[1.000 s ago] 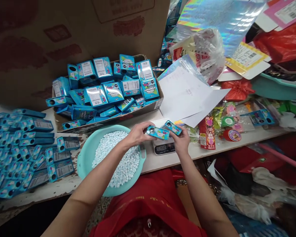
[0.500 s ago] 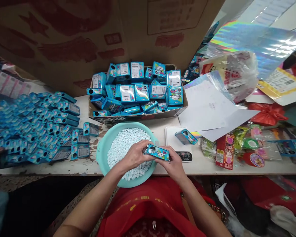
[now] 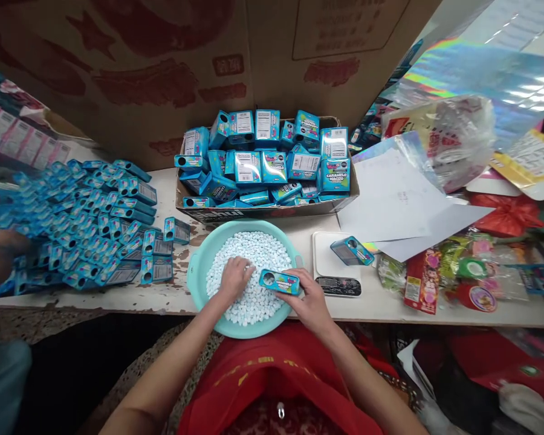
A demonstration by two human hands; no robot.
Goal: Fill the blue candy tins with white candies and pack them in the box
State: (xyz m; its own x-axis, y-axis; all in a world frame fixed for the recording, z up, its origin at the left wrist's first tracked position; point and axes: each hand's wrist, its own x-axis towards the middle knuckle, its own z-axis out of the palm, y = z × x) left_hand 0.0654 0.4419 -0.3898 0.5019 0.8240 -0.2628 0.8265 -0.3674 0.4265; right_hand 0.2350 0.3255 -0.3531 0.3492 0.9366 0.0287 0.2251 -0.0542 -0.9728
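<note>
Head view, right hand: the right hand (image 3: 309, 300) pinches a small blue box (image 3: 280, 281) by its right end, thumb on top and fingers beneath, and holds it level over the near right edge of the basin.
Head view, left hand: the left hand (image 3: 234, 277) lies palm down on the white pellets (image 3: 254, 254), fingers curled into them; whether it has any pinched between the fingers cannot be told from here.
Basin: the teal basin (image 3: 198, 266) sits on the white table (image 3: 163, 299) at the near edge, just in front of the person's red apron (image 3: 272, 374), and is heaped with pellets.
Scale: a white scale (image 3: 327, 266) stands just beside the basin on the right, with a second blue box (image 3: 352, 251) lying tilted on its platform.
Carton: an open cardboard tray (image 3: 272, 210) behind the basin is piled with more blue boxes.
Left of table: rows of flat blue boxes (image 3: 86, 229) cover the table's left part, and another person's hand (image 3: 0, 257) rests at their near left edge.
Right of table: white paper sheets (image 3: 390, 199) and assorted candy packets (image 3: 439, 272) lie beyond the scale.
</note>
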